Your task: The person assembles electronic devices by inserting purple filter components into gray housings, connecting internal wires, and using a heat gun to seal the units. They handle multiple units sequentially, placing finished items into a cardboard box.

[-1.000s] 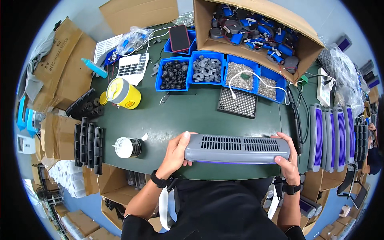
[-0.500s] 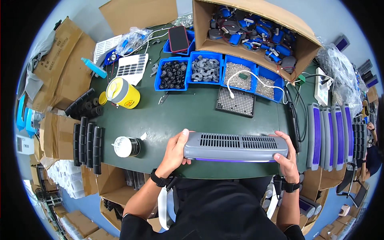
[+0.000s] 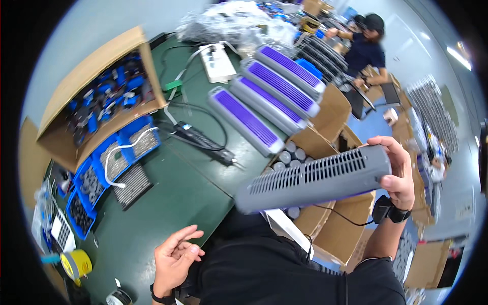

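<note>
My right hand [image 3: 399,175] grips one end of a long grey plastic housing [image 3: 315,178] with slotted vents on top and a strip of purple along its lower edge. The housing is held up at a slight tilt above the table's edge and an open carton. My left hand [image 3: 175,259] is off it, with nothing in it and its fingers apart and loosely bent, over the near part of the green table [image 3: 168,203]. Several similar grey housings with purple slotted faces [image 3: 246,119] lie side by side at the table's right edge.
The open carton [image 3: 335,231] below the housing contains grey cylinders [image 3: 278,166]. A black corded tool with a thin tip [image 3: 203,142] lies mid-table. At left are a carton of blue parts [image 3: 86,81], blue bins and a yellow tub [image 3: 76,264]. Another person [image 3: 371,51] works beyond.
My view has turned to the right. My left hand has let go of the housing, and my right hand has carried it rightward, off the table's front.
</note>
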Action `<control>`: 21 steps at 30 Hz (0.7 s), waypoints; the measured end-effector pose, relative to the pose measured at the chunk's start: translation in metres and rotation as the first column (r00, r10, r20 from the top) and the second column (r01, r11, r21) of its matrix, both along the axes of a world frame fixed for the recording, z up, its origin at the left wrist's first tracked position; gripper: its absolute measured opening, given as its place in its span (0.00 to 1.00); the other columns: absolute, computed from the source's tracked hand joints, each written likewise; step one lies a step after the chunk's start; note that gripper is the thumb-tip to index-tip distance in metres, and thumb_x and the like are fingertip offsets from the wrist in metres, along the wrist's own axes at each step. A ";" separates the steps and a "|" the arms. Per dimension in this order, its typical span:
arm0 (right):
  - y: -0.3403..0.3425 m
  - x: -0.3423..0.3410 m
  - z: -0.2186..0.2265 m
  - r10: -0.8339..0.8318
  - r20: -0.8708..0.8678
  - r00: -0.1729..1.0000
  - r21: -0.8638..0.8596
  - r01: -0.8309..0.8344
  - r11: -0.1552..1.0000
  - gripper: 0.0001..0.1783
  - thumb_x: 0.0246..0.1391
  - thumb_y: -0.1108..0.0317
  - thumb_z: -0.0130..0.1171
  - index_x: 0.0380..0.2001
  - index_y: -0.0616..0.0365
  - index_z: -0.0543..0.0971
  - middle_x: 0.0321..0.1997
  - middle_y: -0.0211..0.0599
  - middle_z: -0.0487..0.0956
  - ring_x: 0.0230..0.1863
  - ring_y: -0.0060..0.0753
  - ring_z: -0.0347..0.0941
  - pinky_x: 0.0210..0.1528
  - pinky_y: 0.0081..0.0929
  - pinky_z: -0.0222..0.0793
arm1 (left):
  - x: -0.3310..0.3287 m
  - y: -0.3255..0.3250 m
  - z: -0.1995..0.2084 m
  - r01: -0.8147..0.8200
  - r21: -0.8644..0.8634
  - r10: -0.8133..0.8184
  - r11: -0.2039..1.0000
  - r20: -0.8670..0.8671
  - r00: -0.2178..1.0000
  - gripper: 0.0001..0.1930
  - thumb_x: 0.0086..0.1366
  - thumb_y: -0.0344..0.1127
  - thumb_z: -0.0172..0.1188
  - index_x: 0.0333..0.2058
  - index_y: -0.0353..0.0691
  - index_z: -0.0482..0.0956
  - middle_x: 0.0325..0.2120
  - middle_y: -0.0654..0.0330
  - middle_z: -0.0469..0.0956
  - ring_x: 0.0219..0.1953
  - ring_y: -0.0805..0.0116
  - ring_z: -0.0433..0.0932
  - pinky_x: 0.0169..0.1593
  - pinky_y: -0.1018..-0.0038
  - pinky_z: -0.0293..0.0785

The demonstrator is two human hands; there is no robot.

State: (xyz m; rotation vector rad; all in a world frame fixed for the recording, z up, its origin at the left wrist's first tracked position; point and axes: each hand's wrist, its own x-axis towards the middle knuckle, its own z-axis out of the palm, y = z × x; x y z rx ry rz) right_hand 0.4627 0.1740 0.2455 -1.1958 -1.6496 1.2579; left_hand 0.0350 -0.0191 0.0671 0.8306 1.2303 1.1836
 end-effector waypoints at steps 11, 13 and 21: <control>0.033 0.110 -0.201 -0.311 0.850 0.426 0.097 0.454 0.886 0.44 0.42 0.45 0.79 0.57 0.64 0.79 0.50 0.64 0.85 0.52 0.58 0.84 0.57 0.45 0.78 | 0.003 0.010 -0.011 0.017 -0.095 -0.031 0.995 -0.145 0.989 0.19 0.73 0.26 0.64 0.60 0.30 0.79 0.49 0.47 0.86 0.37 0.70 0.87 0.39 0.75 0.85; 0.032 0.143 -0.251 -0.339 0.862 0.378 0.102 0.525 0.845 0.46 0.41 0.44 0.78 0.58 0.65 0.79 0.51 0.62 0.85 0.55 0.60 0.83 0.60 0.45 0.77 | 0.001 0.008 -0.012 -0.006 -0.112 -0.011 0.994 -0.153 0.988 0.19 0.73 0.25 0.64 0.60 0.30 0.79 0.49 0.47 0.86 0.36 0.70 0.87 0.39 0.75 0.85; 0.027 0.173 -0.327 -0.409 0.866 0.289 0.134 0.653 0.745 0.50 0.41 0.44 0.80 0.60 0.63 0.72 0.52 0.62 0.84 0.55 0.61 0.83 0.59 0.47 0.77 | -0.001 0.003 -0.014 -0.038 -0.161 0.007 0.986 -0.185 0.983 0.18 0.73 0.25 0.63 0.60 0.30 0.79 0.48 0.47 0.86 0.36 0.69 0.87 0.38 0.75 0.84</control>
